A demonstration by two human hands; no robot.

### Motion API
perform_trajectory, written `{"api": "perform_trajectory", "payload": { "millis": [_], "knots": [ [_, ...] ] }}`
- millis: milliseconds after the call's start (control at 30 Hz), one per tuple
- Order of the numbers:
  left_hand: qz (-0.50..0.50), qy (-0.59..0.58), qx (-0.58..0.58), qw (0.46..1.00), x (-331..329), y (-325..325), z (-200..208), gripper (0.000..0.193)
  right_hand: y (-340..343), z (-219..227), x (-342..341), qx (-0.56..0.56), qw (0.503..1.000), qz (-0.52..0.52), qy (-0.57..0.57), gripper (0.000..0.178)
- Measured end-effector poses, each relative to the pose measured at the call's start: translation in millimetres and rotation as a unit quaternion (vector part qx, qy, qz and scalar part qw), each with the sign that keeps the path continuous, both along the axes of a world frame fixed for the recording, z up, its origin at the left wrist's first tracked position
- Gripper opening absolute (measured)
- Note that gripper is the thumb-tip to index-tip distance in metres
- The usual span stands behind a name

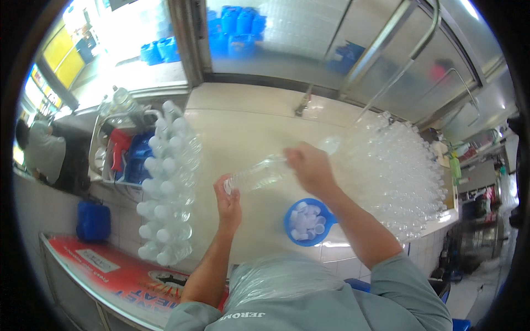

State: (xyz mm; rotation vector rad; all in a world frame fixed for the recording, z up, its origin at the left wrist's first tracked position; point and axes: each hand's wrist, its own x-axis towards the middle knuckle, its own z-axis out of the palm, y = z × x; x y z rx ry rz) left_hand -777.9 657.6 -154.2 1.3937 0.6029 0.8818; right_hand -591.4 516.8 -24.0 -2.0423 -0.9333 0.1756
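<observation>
Held low over the pale table (pixel 251 129), a clear plastic bottle (pixel 265 172) lies tilted between my two hands. My left hand (pixel 228 201) grips its left end. At the other end my right hand (pixel 309 165) is closed, blurred by motion, and its fingers hide that part of the bottle. Just beyond the right hand is a clear, blurred shape (pixel 331 144) that I cannot make out. Below the right hand, a blue bowl (pixel 288 223) holds loose white caps (pixel 307 220).
Several white-capped bottles (pixel 179 182) stand packed at the left edge. Many clear bottles (pixel 406 171) crowd the right side. A basket (pixel 132 192) holding a red tool (pixel 118 148) is at far left. A metal tap (pixel 302 105) stands at the back; another person (pixel 47 151) is at far left.
</observation>
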Motion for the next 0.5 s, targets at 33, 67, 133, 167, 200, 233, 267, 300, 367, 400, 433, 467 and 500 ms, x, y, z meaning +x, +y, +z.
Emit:
{"api": "perform_trajectory", "payload": {
  "millis": [33,67,133,167,200,233,267,300,367,400,433,467,500],
  "knots": [
    [-0.021,0.046,0.066,0.997,6,1,-8,0.056,17,5,4,-0.045,0.982,0.078,-0.167,0.05],
    [-0.041,0.12,0.112,0.986,11,1,-15,0.061,38,2,-2,-0.078,0.974,0.089,-0.194,0.044],
    [-0.041,0.168,0.244,0.954,32,0,-30,0.07,63,-8,-11,-0.109,0.97,0.131,-0.173,0.035],
    [-0.045,0.204,0.256,0.944,43,4,-37,0.07,71,-14,-14,-0.168,0.968,0.124,-0.138,0.034],
    [-0.046,0.24,0.27,0.931,57,13,-43,0.071,70,-21,-15,-0.129,0.977,0.117,-0.124,0.034],
    [-0.053,0.3,0.253,0.918,70,18,-51,0.071,66,-27,-14,-0.1,0.983,0.114,-0.102,0.034],
    [-0.015,0.235,0.211,0.949,80,18,-59,0.068,55,-29,-8,-0.051,0.986,0.105,-0.117,0.034],
    [0.019,0.231,0.21,0.95,87,18,-68,0.069,36,-30,-1,0.002,0.987,0.101,-0.128,0.035],
    [0.113,0.266,0.182,0.94,103,31,-84,0.071,-8,-24,11,0.044,0.996,0.064,-0.039,0.038],
    [0.14,0.284,0.173,0.933,112,41,-90,0.075,-36,-17,26,0.022,0.999,0.017,-0.033,0.03],
    [0.176,0.296,0.188,0.92,120,54,-96,0.079,-63,-8,42,0.03,0.997,-0.038,-0.053,0.025],
    [0.181,0.266,0.095,0.942,131,70,-100,0.08,-88,-2,58,0.058,0.992,-0.107,-0.037,0.023],
    [0.185,0.232,0.016,0.955,140,86,-101,0.082,-113,5,77,-0.007,0.979,-0.17,-0.112,0.024]
  ]
}}
